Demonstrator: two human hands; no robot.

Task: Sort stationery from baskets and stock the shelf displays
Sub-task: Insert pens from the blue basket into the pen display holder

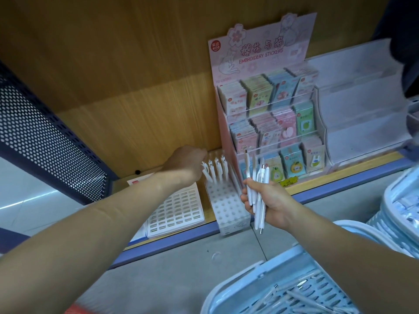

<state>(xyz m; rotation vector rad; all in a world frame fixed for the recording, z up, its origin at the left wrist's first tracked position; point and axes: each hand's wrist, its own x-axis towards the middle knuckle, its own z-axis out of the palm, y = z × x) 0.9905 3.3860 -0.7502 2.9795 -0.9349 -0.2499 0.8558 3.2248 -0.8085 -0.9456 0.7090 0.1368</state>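
Nearest basket: a pale blue slatted plastic basket point(229, 291) sits at the lower right on the grey floor point(181, 279), with loose pens point(301, 300) lying in its bottom.
Right hand: the right hand point(267, 202) is in front of the shelf edge. Its fingers are wrapped round a bundle of white click pens point(260, 191), held roughly upright with the tips pointing down.
Left hand: the left hand point(186, 164) reaches over the shelf with its back to the camera. Its bent fingers pinch the top end of a leaning white pen point(205, 173); the fingertips are mostly hidden.
Pen stand: a white plastic block with rows of round holes point(226, 205) stands on the shelf, just left of the sticker display. The leaning pen is at the left end of its back row, beside a few upright white pens point(218, 169).
Shelf: a light wooden shelf with a purple-blue front edge point(181, 237) carries the displays.
Sticker display: a pink cardboard tiered display point(260, 48), printed "EMBROIDERY STICKERS", holds pastel sticker packs point(260, 91) in stepped rows.
Label sheet: a white sheet gridded with small labels point(174, 209) lies flat left of the pen stand, partly under the left wrist.
Clear rack: a frosted clear stepped plastic rack point(362, 98) stands right of the sticker display.
Side panel: a dark blue perforated metal panel point(45, 137) closes the shelf's left end.
Far right: stacked white and blue baskets point(396, 200) stand at the frame edge.
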